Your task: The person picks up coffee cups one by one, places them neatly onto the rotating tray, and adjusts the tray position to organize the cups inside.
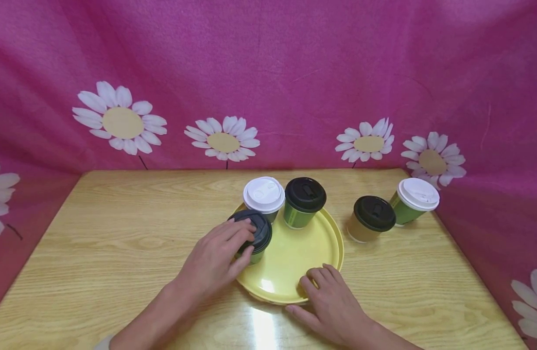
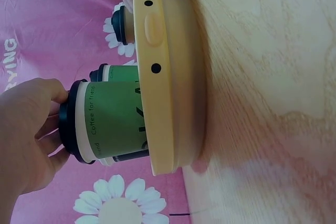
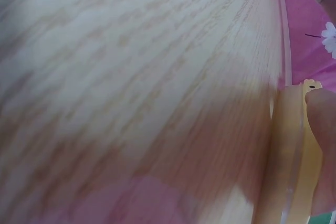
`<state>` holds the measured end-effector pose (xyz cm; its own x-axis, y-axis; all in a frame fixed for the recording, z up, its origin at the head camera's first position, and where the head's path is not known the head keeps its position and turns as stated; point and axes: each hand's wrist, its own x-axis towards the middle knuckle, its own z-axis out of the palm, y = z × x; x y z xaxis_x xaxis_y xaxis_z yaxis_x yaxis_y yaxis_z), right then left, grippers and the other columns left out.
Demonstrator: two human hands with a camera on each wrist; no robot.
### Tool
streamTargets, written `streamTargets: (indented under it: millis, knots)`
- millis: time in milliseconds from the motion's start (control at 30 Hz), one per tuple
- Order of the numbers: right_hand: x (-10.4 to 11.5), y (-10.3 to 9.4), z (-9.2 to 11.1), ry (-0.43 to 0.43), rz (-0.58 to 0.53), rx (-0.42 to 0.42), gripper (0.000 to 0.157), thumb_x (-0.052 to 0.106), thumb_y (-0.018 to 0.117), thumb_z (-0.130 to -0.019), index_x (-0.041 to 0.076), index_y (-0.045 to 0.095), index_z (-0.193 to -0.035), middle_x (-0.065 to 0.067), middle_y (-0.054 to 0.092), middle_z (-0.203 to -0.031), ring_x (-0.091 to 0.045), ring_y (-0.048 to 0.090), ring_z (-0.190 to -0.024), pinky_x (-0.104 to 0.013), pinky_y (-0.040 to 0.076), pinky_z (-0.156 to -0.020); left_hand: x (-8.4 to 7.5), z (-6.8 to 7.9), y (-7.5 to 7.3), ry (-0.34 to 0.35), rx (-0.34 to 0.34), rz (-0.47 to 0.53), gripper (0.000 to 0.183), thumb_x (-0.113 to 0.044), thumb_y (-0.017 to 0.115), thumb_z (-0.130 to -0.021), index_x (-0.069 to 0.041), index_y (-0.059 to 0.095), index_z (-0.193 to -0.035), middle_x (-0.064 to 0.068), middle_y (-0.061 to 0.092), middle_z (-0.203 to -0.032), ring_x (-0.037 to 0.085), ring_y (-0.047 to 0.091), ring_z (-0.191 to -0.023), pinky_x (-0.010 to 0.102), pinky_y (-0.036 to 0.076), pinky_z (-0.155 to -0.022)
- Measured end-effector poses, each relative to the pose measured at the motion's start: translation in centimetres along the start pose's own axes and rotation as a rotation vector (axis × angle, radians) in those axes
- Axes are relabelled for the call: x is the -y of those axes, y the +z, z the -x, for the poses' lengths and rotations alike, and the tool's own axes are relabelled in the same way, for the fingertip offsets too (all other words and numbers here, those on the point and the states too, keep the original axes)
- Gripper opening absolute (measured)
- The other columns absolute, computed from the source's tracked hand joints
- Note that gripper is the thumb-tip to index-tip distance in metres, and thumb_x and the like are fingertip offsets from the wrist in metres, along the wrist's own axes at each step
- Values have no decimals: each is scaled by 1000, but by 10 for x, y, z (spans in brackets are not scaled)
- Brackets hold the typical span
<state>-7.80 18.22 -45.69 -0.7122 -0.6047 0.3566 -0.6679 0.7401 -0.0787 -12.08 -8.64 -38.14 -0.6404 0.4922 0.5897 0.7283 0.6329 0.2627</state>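
On the left part of a round yellow tray [image 1: 303,253] stands a green paper cup [image 2: 115,111] with a black lid. My left hand [image 1: 211,257] holds this cup from above, thumb and fingers around its lid. The cup's base is hidden behind the tray's rim in the left wrist view. At the tray's near right edge, my right hand [image 1: 331,304] grips the rim, fingers over it and thumb outside. Toward the tray's back are a dark cup with a white lid [image 1: 264,193] and another green cup [image 1: 297,217] with a black lid.
To the right of the tray, a brown cup [image 1: 361,230] with a black lid stands on the wooden table [image 1: 119,248]. A green cup with a white lid [image 1: 418,193] stands just behind it. A pink flowered cloth [image 1: 285,73] borders the table's back and sides.
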Motion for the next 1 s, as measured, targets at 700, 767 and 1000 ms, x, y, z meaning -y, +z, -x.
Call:
streamTargets:
  millis: [700,767,1000]
  knots:
    - [7,-1,-2,24,-2,24,40,59,52,-83,19,47,-76,5,42,-82,-18,44,-82,-37,34,-85,-3,2,-4,0,30,-21,17,-17,62,-84,-10,63,-99,5,58,-117,17,48,-117,33,33,-103]
    - [7,-1,-2,23,3,31,40,58,51,-84,19,47,-76,5,43,-82,-18,44,-82,-37,34,-85,-5,2,-5,16,18,-3,18,-16,62,-83,-9,63,-100,5,58,-117,18,47,-118,33,32,-103]
    - [9,-2,-2,21,10,34,39,57,51,-85,19,47,-76,4,43,-82,-18,44,-82,-37,35,-84,-20,2,-12,134,-35,36,22,-13,60,-84,-7,64,-104,6,57,-116,21,46,-119,32,34,-102]
